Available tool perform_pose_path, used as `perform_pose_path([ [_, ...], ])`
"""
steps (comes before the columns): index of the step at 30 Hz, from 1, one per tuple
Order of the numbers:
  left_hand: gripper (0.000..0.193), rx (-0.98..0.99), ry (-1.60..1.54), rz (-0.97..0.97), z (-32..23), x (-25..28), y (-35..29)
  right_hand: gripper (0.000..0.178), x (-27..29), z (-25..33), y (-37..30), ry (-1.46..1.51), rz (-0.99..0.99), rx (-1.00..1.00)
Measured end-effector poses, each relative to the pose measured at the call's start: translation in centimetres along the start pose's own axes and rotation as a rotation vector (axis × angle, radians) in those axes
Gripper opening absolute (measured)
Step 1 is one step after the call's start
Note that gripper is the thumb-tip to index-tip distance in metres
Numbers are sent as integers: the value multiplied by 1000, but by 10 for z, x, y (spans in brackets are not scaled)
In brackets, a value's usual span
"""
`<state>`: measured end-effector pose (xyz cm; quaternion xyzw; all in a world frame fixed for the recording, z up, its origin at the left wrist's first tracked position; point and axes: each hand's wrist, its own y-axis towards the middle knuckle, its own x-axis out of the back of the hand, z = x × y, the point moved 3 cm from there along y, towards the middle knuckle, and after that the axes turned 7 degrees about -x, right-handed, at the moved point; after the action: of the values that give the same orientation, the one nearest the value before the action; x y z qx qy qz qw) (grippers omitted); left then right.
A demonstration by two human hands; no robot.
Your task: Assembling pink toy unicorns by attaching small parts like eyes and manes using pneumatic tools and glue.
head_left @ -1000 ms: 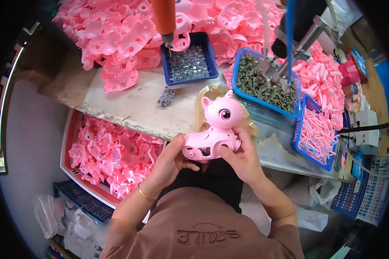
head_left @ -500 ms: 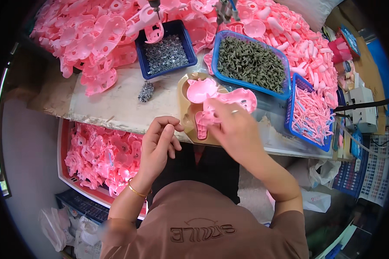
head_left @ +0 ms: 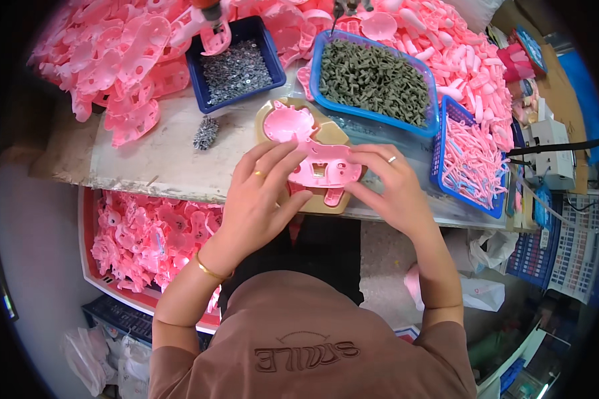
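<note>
A pink plastic toy half-shell (head_left: 327, 174), with a round head part and a body with legs, lies hollow side up in a tan fixture (head_left: 264, 123) at the table's front edge. Around its left side my left hand (head_left: 263, 189) has fingers above and thumb below, hiding part of the body and a leg. The right end of the shell sits between the thumb and fingers of my right hand (head_left: 396, 186). A square opening shows in the middle of the body.
Behind the fixture stand a dark blue tray (head_left: 277, 78) of small screws and a blue tub (head_left: 434, 120) of dark green pieces. A purple-blue basket (head_left: 439, 156) holds thin pink parts. A screw clump (head_left: 206, 133) lies left. Pink shells (head_left: 140, 50) heap behind; a driver (head_left: 206, 5) hangs above.
My right hand has moved right, off the middle of the shell, to its right end. My left hand has come in from beside the fixture onto the shell. The view has shifted slightly.
</note>
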<state>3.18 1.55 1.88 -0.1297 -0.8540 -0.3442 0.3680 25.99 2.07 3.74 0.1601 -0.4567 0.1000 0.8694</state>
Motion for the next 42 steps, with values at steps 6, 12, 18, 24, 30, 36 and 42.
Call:
perform_pose_path([
  [6, 64, -30, 82, 161, -3, -28, 15, 37, -4, 1, -6, 2, -7, -24],
  [12, 59, -23, 101, 129, -3, -30, 17, 38, -4, 2, -6, 15, -42, 24],
  [18, 56, -20, 71, 149, 1, -27, 20, 38, -6, -4, -3, 14, -61, 39],
  [24, 58, -67, 132, 183, -2, -24, 24, 36, -7, -5, -3, 27, -27, 16],
  [30, 55, -12, 71, 201, 4, -26, 21, 35, -6, 0, 1, -13, -23, 18],
  [36, 59, -48, 127, 207, -2, -29, 24, 36, -9, 7, 2, -123, 4, 23],
  [42, 55, 21, 61, 190, -5, -29, 25, 43, -8, 6, 0, -122, 1, -18],
])
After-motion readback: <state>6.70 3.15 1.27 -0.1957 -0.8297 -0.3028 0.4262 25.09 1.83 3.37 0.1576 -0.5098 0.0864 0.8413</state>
